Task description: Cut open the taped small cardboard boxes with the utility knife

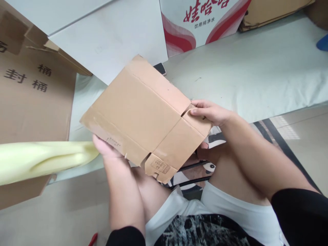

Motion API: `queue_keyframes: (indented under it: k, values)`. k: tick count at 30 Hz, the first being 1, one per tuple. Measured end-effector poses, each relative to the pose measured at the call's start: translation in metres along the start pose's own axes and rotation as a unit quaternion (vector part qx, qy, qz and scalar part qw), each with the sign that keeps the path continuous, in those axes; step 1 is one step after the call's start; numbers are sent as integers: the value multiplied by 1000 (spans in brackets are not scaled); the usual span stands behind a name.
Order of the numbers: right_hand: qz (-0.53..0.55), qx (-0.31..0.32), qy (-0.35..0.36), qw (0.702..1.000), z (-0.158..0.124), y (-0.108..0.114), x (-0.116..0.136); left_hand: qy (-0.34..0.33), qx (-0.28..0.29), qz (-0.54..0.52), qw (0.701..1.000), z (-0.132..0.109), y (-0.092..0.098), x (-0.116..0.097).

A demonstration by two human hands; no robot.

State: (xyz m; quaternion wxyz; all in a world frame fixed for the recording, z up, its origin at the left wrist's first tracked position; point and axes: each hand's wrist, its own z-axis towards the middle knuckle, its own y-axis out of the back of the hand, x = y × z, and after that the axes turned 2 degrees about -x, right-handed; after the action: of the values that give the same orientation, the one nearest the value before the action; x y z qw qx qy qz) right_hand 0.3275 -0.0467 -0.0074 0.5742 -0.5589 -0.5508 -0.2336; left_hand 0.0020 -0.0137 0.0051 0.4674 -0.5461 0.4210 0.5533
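A flattened brown cardboard box (133,109) with creases and slotted flaps is held tilted above my lap. My right hand (208,111) grips its right-hand flap, thumb on top and the other fingers partly underneath. At the lower left edge, my left hand (106,147) supports the cardboard from below, its fingers hidden behind it. Small printed marks (161,165) show on the flap nearest me.
A pale cloth-covered surface (230,75) lies ahead, bearing a red-and-white box (202,24), stacked cardboard (274,13) and a small dark device (160,69). Large cartons (33,102) stand left, beside a pale yellow object (46,159). A red object (93,239) lies below.
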Motion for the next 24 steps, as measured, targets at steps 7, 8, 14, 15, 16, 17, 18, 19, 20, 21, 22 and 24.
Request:
queue_keyframes:
  k: [7,8,14,15,16,17,18,19,20,21,22,24]
  values:
    - [-23,-75,-3,997,7,2,-7,8,48,-77,996,5,5,1]
    - [-15,-82,6,996,7,4,-6,13,34,-63,997,7,9,4]
    - [9,-87,54,995,7,17,-9,-35,-6,-82,996,18,21,7]
    - [12,-73,49,996,8,17,-10,-48,-2,-88,995,19,22,7]
    - [22,-56,46,997,9,17,-11,-56,6,-90,994,20,22,7]
    - [36,-36,43,998,10,16,-13,-59,14,-90,994,20,23,8]
    - [52,-14,40,998,11,14,-14,-58,19,-91,994,20,22,9]
    - [67,6,35,997,12,12,-15,-53,18,-96,994,19,21,11]
    - [79,23,28,996,13,9,-16,-44,16,-104,993,17,20,13]
    - [85,35,15,996,13,6,-18,-31,15,-114,993,15,17,15]
    - [87,40,1,995,14,4,-19,-15,17,-124,992,12,13,16]
    - [84,27,-28,996,14,0,-21,17,19,-145,989,6,4,17]
